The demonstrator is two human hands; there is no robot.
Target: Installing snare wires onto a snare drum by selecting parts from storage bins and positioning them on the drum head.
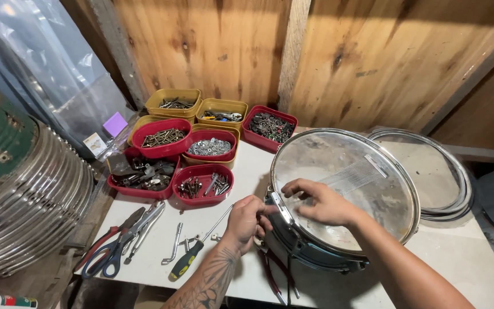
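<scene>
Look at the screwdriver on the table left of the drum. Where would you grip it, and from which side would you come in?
Grip the screwdriver by its thick black-and-yellow handle, which lies at the near end, toward the table's front edge. Come from above and the near side: the thin shaft points away toward the small metal parts, and the left hand sits just right of it at the drum, so that side is probably crowded.

a white table [247, 171] bears a snare drum [344, 194], red and yellow trays [201, 183], pliers [112, 240] and a screwdriver [187, 260].
</scene>
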